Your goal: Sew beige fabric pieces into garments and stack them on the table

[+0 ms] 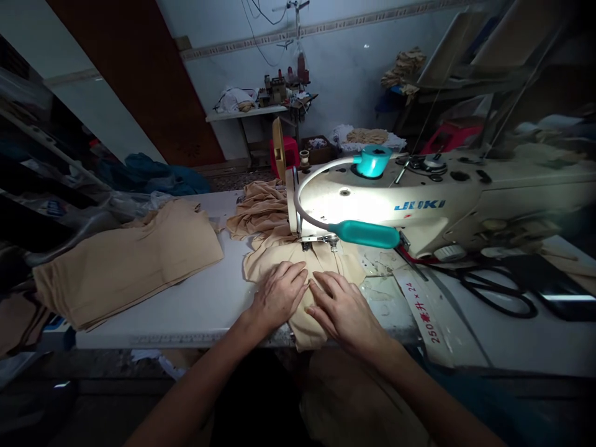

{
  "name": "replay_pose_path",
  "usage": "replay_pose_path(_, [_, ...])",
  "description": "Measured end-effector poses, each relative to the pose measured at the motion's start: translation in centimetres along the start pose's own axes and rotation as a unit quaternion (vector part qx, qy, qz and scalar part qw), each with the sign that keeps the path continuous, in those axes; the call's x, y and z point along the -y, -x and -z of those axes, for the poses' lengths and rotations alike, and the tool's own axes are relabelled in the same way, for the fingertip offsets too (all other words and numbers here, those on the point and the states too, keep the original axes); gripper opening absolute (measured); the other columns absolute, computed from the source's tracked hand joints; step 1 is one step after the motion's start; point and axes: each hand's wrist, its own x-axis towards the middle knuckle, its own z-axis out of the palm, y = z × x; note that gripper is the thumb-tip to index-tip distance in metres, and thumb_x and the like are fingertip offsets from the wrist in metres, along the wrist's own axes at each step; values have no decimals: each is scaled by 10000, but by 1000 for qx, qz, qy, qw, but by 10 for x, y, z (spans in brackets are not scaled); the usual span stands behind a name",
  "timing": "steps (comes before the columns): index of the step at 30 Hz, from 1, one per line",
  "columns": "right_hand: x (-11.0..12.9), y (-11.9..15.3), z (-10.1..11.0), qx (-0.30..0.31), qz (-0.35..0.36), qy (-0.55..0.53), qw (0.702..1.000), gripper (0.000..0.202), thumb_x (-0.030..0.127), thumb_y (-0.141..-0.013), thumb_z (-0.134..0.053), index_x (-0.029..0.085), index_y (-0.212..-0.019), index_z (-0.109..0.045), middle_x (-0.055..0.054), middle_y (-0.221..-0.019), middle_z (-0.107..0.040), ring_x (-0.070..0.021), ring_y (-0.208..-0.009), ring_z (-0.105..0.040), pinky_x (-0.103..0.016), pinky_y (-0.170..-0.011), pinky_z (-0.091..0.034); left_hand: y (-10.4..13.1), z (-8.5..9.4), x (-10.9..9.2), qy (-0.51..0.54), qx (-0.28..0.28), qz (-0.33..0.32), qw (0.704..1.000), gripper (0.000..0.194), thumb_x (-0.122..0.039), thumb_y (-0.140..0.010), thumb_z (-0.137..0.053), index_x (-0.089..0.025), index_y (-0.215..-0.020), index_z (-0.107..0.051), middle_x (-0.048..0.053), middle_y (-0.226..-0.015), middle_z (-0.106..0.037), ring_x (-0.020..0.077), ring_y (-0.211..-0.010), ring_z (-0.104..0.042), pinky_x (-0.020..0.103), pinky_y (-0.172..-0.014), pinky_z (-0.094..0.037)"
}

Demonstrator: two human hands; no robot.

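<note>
A piece of beige fabric (305, 323) lies under the needle area of a white sewing machine (372, 198), its lower end hanging over the table's front edge. My left hand (279, 295) rests on the cloth just in front of the presser foot (306, 246), fingers laid flat. Beside it my right hand (347, 307) presses on the same cloth, fingers stretched out and thumb apart. The fingertips of both hands nearly meet. Behind the machine head, more beige fabric (261, 208) is bunched up. A teal lamp (365, 234) on a bent neck lights the machine.
A stack of beige cloth pieces (135, 261) lies on the table at left. To the right are a printed paper strip (426, 316), a black cable (498, 292) and a dark flat object (549, 288). Further back stand another machine table (251, 113) and a red stool (291, 152).
</note>
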Motion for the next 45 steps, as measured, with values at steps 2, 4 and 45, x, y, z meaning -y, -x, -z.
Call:
replay_pose_path(2, [0, 2, -3, -2, -2, 4, 1000, 488, 397, -1063, -634, 137, -1476, -616, -216, -1529, -605, -408, -1425, -519, -586, -1065, -549, 0, -4, 3, 6, -4, -6, 1000, 300, -228, -1099, -521, -159, -1350, -670, 126, -1418, -707, 297, -1325, -626, 470, -1079, -562])
replay_pose_path(4, [0, 2, -4, 0, -4, 4, 1000, 494, 401, -1061, -640, 153, -1487, -616, -201, -1543, -607, -407, -1457, -505, -581, -1057, -552, 0, -5, 6, 11, -2, -12, 1000, 314, -218, -1094, -523, -166, -1369, -665, 121, -1425, -707, 287, -1328, -625, 462, -1087, -553])
replay_pose_path(45, [0, -36, -10, -85, -28, -18, 996, 312, 313, -1085, -580, 188, -1358, -667, -156, -1442, -657, -350, -1372, -551, -536, -1139, -481, -39, -5, 71, 24, -29, -5, 999, 287, -231, -1115, -511, -197, -1246, -765, 81, -1241, -776, 262, -1208, -668, 433, -1056, -553])
